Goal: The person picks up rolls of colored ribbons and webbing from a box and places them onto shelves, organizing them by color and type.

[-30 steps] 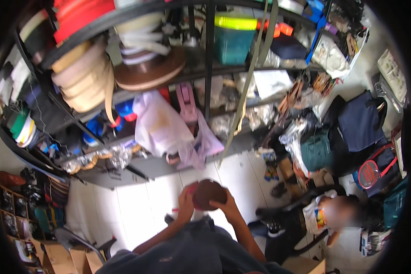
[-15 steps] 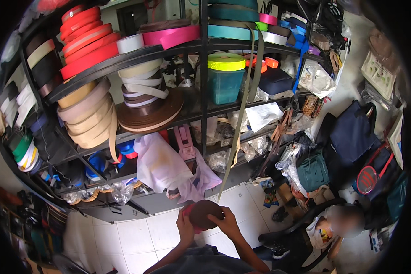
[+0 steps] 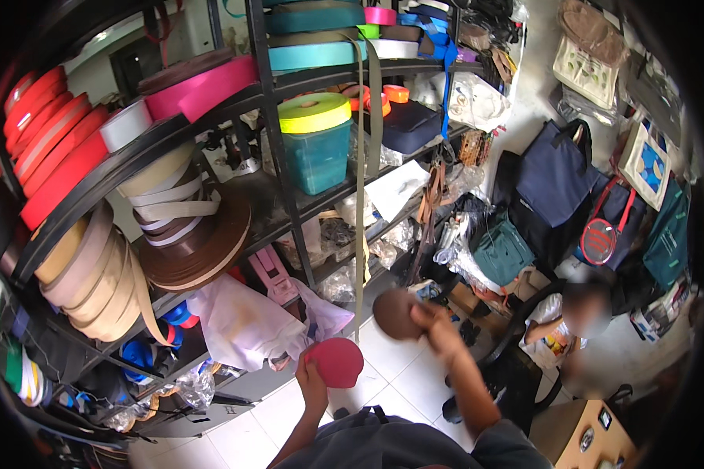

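Observation:
My left hand (image 3: 312, 381) is closed on the left edge of a crimson round roll (image 3: 339, 363), which looks like wound webbing, with its flat face up. My right hand (image 3: 436, 327), slightly blurred, grips a dark brown round roll (image 3: 396, 314) by its right side, farther off and to the right. The two rolls are apart. Beyond the crimson one, a pale pink plastic bag (image 3: 242, 320) hangs from a low shelf. An olive strap (image 3: 360, 203) dangles down between the shelf and my hands.
A black metal shelf rack (image 3: 278, 141) holds several webbing rolls, among them red rolls (image 3: 59, 141), beige rolls (image 3: 94, 289) and a teal bin (image 3: 314, 160). At right sits another person (image 3: 555, 320) near a wooden box (image 3: 583, 438). Bags, including a navy one (image 3: 551, 176), hang on the wall.
My hands have parted: the brown roll, earlier over the crimson one, has moved right and away in my right hand. The crimson roll stays in my left. My view has turned right.

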Motion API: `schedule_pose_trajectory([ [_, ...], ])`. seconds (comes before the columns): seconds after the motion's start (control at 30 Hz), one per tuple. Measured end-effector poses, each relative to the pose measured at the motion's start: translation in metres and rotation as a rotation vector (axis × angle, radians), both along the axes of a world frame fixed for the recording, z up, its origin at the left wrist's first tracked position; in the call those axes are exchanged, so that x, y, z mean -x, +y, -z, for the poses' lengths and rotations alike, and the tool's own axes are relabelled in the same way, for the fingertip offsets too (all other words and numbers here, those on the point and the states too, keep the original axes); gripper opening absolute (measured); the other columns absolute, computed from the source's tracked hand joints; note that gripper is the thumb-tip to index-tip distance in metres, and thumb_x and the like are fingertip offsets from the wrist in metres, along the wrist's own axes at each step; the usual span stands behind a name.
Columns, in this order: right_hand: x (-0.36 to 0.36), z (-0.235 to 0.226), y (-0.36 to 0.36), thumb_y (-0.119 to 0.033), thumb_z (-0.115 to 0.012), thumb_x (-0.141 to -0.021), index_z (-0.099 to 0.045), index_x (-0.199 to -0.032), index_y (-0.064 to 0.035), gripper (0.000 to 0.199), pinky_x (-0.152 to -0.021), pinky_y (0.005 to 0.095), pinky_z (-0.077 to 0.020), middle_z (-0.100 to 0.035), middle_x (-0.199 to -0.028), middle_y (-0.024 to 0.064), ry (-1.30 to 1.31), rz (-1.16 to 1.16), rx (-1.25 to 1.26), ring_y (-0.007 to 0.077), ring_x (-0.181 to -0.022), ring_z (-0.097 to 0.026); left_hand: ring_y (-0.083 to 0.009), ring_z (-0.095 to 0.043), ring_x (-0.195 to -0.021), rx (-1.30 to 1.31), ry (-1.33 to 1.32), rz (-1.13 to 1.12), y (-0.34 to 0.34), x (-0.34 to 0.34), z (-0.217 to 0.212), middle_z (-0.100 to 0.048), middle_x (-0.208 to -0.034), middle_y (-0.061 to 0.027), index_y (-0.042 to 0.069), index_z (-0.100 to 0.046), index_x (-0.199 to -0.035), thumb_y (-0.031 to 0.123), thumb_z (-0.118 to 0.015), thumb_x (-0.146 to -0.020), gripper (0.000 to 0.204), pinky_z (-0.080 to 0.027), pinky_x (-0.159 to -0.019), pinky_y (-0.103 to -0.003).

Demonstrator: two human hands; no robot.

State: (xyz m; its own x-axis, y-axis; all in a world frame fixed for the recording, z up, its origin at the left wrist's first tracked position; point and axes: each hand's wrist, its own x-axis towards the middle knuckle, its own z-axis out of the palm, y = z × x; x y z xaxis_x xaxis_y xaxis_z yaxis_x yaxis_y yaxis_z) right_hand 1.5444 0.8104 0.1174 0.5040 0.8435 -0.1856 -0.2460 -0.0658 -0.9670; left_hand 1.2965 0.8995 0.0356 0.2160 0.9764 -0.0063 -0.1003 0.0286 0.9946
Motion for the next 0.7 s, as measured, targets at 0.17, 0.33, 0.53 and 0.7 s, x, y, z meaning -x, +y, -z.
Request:
schedule_pose_trajectory([
  [0.17,-0.087,-0.124,0.043,-0.043,-0.07,-0.08,-0.059,-0.114,-0.0001,0.056,-0.079,0.0342,-0.05,-0.066,-0.1,0.0077,-0.104,0.097,-0.215,0.0164,-0.087,-0.063,-0.0212,-0.053,-0.103,-0.048,0.014,0.092,0.021,-0.007,-0.007,-0.06,-0.108,-0.0148,-0.003,-0.055,-0.118,0.016,-0.04,-0.092,0.036,-0.039,-0.093,-0.032],
  [0.33,-0.195,-0.248,0.121,-0.029,-0.056,-0.094,-0.057,-0.117,-0.0025,0.036,-0.07,0.0268,-0.0471,-0.062,-0.1,0.0032,-0.208,0.114,-0.5,0.0133,-0.084,-0.057,-0.0222,-0.053,-0.104,0.004,0.028,0.116,0.026,-0.03,-0.012,-0.059,-0.109,-0.0149,-0.003,-0.055,-0.118,0.016,-0.039,-0.091,0.036,-0.038,-0.095,-0.033],
  [0.53,-0.293,-0.37,0.232,-0.024,-0.069,-0.085,-0.059,-0.086,0.0028,0.028,-0.044,0.0296,-0.0485,-0.06,-0.078,0.0098,-0.528,0.291,-0.665,0.0191,-0.061,-0.058,-0.0203,-0.056,-0.096,0.024,0.024,0.062,0.033,-0.063,0.001,-0.061,-0.102,-0.0134,-0.001,-0.056,-0.116,0.019,-0.037,-0.095,0.035,-0.042,-0.089,-0.032],
  [0.7,-0.312,-0.43,0.296,-0.025,-0.069,-0.077,-0.064,-0.091,0.006,0.034,-0.053,0.0396,-0.0506,-0.066,-0.086,0.0241,-0.757,0.561,-0.413,0.0312,-0.072,-0.066,-0.0201,-0.056,-0.096,0.076,0.004,-0.094,0.029,-0.115,-0.022,-0.061,-0.104,-0.0135,0.0,-0.057,-0.117,0.017,-0.038,-0.093,0.035,-0.043,-0.089,-0.032],
])
